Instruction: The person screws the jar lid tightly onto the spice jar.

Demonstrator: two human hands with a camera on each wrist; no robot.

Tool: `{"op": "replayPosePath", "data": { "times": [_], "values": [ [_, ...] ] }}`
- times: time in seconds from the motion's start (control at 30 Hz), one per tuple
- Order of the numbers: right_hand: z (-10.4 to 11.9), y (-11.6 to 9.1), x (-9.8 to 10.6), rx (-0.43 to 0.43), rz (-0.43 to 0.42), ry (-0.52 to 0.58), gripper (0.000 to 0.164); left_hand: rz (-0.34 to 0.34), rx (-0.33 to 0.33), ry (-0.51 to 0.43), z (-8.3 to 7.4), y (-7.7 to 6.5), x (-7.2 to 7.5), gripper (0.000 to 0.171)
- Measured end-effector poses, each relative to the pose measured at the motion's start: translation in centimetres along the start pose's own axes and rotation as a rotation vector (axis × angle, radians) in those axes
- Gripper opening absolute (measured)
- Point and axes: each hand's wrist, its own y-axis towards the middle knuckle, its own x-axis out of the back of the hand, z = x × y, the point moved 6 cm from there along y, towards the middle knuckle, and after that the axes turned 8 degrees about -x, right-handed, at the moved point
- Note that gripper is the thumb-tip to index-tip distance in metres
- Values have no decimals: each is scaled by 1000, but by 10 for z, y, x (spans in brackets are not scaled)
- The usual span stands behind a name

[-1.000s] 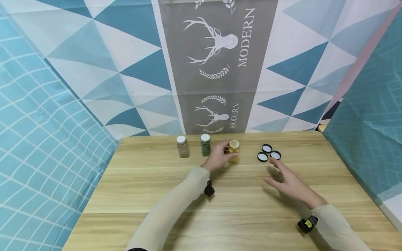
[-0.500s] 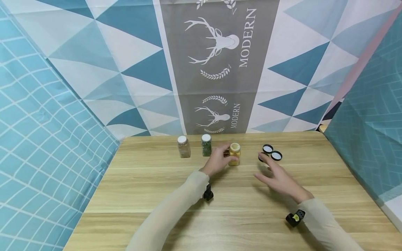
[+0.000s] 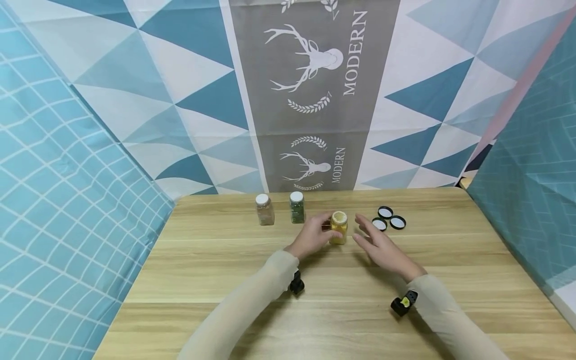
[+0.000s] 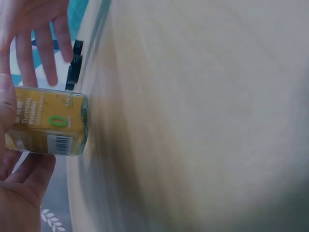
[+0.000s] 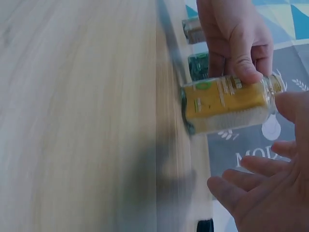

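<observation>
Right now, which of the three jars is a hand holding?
The yellow turmeric jar, farthest right: the left hand grips it. No hand holds the green jar or the brown jar.

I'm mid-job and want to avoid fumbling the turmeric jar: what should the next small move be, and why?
Probably ease the right grip onto the near side of the turmeric jar to steady it. The left grip holds the jar from the opposite side, while the right one is open beside it, with a gap visible in the head view.
</observation>
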Motion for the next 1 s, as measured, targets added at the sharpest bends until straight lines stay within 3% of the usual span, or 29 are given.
{"op": "replayPosePath", "data": {
  "times": [0.2, 0.47, 0.77, 1.0],
  "values": [
    [5, 8, -11, 12, 6, 37, 62, -1, -2, -26, -5, -9, -3, 67],
    [13, 13, -22, 66, 33, 8, 59, -8, -22, -33, -8, -13, -3, 65],
    [18, 12, -27, 51, 59, -34, 59, 0, 38, -78, -9, -24, 0, 63],
    [20, 11, -28, 60, 81, -31, 58, -4, 31, -112, -11, -28, 2, 61]
  ]
}}
